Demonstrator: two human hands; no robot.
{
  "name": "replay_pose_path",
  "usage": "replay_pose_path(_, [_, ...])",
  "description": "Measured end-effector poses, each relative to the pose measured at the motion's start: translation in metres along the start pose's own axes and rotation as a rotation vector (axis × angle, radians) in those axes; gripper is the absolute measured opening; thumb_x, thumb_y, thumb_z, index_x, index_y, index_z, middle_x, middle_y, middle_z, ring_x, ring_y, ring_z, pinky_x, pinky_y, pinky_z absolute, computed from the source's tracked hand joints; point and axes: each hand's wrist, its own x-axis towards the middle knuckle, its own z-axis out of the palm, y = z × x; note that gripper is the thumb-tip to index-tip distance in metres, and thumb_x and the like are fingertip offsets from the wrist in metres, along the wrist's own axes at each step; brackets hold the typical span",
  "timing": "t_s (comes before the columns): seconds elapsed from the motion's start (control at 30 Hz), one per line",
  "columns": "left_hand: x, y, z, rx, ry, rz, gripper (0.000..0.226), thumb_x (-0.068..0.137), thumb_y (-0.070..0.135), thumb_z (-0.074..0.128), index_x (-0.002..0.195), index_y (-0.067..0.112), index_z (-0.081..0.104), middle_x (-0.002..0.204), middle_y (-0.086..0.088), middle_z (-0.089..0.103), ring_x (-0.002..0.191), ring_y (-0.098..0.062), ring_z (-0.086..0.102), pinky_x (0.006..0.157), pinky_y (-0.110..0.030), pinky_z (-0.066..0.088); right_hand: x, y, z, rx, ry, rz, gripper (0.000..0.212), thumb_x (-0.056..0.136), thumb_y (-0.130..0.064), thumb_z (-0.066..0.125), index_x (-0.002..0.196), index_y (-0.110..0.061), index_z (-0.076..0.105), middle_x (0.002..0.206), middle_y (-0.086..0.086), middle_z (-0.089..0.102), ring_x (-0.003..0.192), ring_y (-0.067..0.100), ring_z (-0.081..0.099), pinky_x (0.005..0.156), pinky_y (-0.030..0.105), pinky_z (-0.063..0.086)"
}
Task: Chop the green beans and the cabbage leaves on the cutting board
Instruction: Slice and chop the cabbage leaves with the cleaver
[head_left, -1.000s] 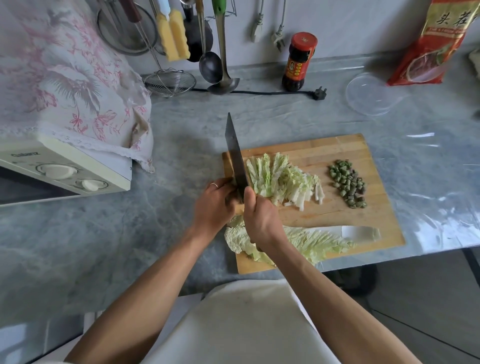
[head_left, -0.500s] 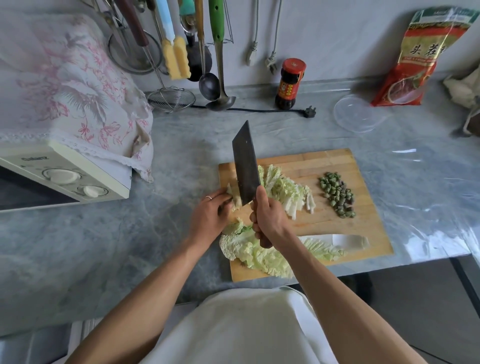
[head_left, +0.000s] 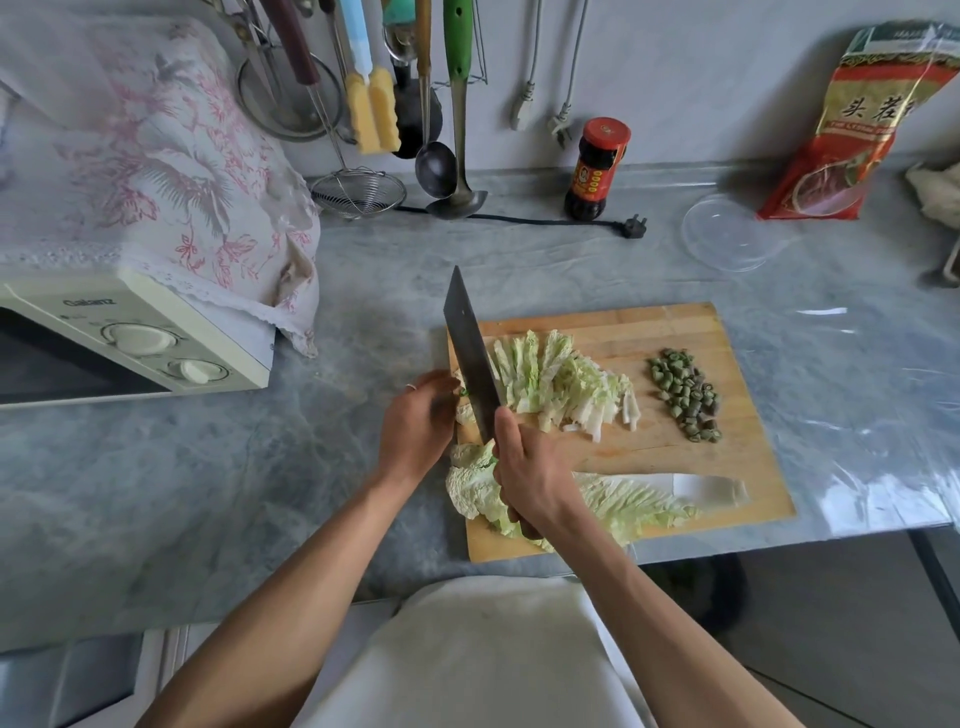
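A wooden cutting board (head_left: 675, 325) lies on the grey counter. Chopped cabbage strips (head_left: 566, 387) are spread over its middle, and a small heap of chopped green beans (head_left: 685, 395) sits to their right. A whole cabbage leaf (head_left: 623, 501) lies along the board's near edge. My right hand (head_left: 530, 475) grips the handle of a dark cleaver (head_left: 470, 353), whose blade stands at the left end of the strips. My left hand (head_left: 418, 421) sits at the board's left edge with its fingers curled on a small piece of cabbage next to the blade.
A cream microwave (head_left: 130, 338) under a floral cloth stands at the left. Ladles and a wire strainer (head_left: 358, 192) hang at the back wall. A sauce jar (head_left: 597, 169), a black plug (head_left: 634, 227), a clear plastic lid (head_left: 727, 234) and a red bag (head_left: 857, 124) stand behind the board.
The cleaver blade has tipped from tilted flat back to nearly upright and sits lower at the left end of the cabbage. My left hand has stayed beside it.
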Motion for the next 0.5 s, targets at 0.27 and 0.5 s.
replay_pose_path(0.27, [-0.001, 0.001, -0.003, 0.156, -0.067, 0.127, 0.025, 0.093, 0.006, 0.059, 0.106, 0.018, 0.078, 0.129, 0.005, 0.067, 0.103, -0.015, 0.065, 0.076, -0.024, 0.048, -0.002, 0.005, 0.003, -0.048, -0.032, 0.107, 0.054, 0.103, -0.050, 0.028, 0.095, -0.005, 0.059, 0.075, 0.018, 0.058, 0.063, 0.027, 0.053, 0.060, 0.033, 0.045])
replay_pose_path(0.5, [0.001, -0.010, 0.007, 0.096, -0.073, 0.124, 0.024, 0.093, 0.015, 0.054, 0.102, 0.014, 0.076, 0.124, 0.002, 0.067, 0.100, -0.021, 0.068, 0.075, -0.040, 0.056, -0.004, 0.002, 0.015, -0.077, 0.019, 0.119, 0.045, 0.105, -0.043, 0.029, 0.081, -0.009, 0.045, 0.065, -0.002, 0.045, 0.057, 0.009, 0.041, 0.055, 0.020, 0.035])
